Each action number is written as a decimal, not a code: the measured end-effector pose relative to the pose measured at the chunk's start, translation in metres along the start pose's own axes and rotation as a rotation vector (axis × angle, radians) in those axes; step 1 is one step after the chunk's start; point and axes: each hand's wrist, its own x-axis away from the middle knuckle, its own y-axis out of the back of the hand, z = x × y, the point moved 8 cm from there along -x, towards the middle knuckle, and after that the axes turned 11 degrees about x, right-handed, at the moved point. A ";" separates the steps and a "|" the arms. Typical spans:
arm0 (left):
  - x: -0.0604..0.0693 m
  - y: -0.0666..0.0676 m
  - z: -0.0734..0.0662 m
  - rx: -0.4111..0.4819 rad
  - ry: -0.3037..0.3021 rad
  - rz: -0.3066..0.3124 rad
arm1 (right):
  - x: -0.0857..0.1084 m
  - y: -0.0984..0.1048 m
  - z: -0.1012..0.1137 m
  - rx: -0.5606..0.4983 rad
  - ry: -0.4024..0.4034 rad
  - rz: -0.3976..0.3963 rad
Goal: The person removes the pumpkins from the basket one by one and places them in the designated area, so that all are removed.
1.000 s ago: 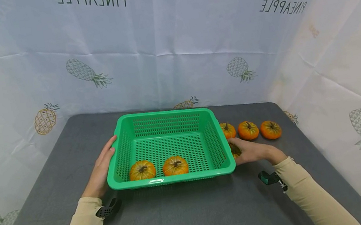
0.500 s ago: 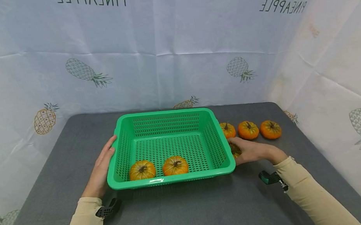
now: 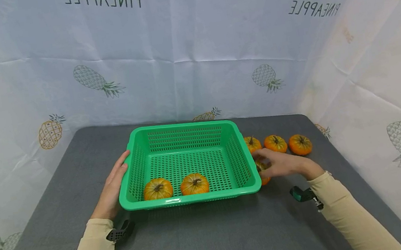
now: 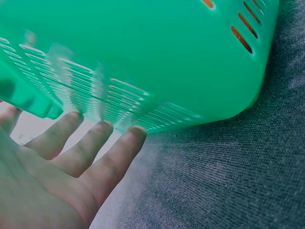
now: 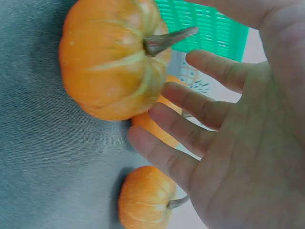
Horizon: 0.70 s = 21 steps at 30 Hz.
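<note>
An orange, pale-streaked, brown-stemmed pumpkin [image 5: 109, 62] sits by the right hand [image 5: 238, 133].

It's glossy plastic on the basket [image 3: 192, 199], smooth, shiny skin on the pumpkins [image 3: 194, 184], matt cloth on the table [image 3: 203, 240]!

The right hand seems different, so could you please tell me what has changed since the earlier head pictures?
The right hand has shifted slightly up and right in the head view, its fingers loosened from the pumpkin beside the green basket. The left hand and basket stayed put.
</note>
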 end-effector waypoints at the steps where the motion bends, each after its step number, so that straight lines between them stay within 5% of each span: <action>1: 0.000 0.000 0.000 0.000 -0.001 0.000 | 0.001 0.002 0.000 -0.014 -0.008 -0.003; 12: 0.001 0.000 -0.002 -0.011 -0.006 -0.002 | 0.012 0.033 0.003 0.043 -0.090 -0.123; 21: 0.001 0.000 -0.001 -0.012 -0.008 -0.004 | 0.011 0.052 0.029 0.111 -0.043 -0.207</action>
